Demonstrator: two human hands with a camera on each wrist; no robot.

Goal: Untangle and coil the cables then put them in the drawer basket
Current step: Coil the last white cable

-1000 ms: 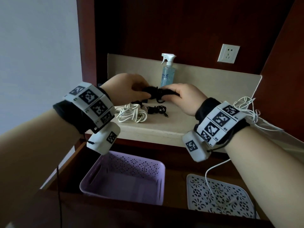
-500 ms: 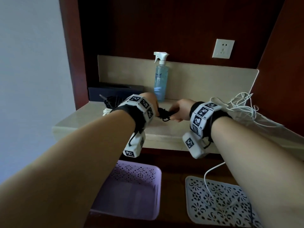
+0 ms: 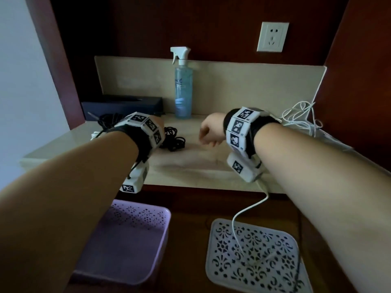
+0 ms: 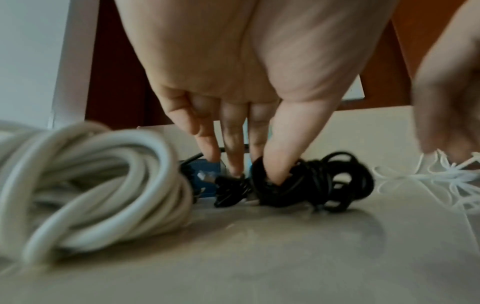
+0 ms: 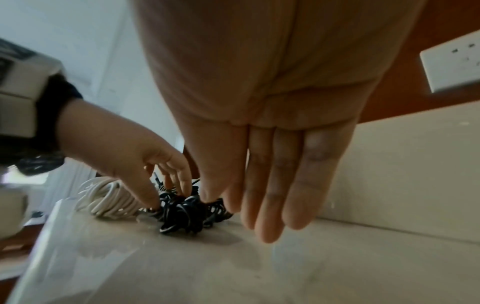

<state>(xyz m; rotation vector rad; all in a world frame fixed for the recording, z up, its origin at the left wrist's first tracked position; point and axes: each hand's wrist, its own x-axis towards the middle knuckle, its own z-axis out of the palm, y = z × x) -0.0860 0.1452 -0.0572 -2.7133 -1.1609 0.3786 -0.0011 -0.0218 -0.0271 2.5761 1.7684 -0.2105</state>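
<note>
I find my left hand point(image 4: 233, 67) lowered onto the beige countertop point(image 3: 190, 163), its fingers pointing down into a bundle of black cable point(image 4: 311, 183). The thumb point(image 4: 283, 144) presses into the coil on one side and the fingertips point(image 4: 235, 156) come down on the other, beside a connector end, so the hand pinches the bundle where it lies on the surface. In the head view that hand is mostly hidden behind its wrist band, with the black loops point(image 3: 172, 138) showing just past it.

My right hand point(image 5: 259, 123) hovers near the bundle, to its right, and holds nothing. Its fingers point(image 5: 275, 185) are straight and close together, pointing down toward the countertop; I cannot tell whether the tips touch it.

A coiled white cable point(image 4: 85, 185) lies just left of the black one, the two touching or nearly so. A second heap of black cable point(image 3: 108, 121) sits further back on the left, in front of a dark box point(image 3: 122, 104). Thin white wire point(image 3: 300, 117) lies loose at the right end of the countertop.

The lilac drawer basket point(image 3: 131, 240) stands below the countertop edge on the left; no cable shows in the part I can see. A white perforated lid point(image 3: 254, 256) lies to its right with a white lead across it. A spray bottle point(image 3: 183, 89) stands at the back, and a wall socket point(image 3: 273, 37) is above it to the right.
</note>
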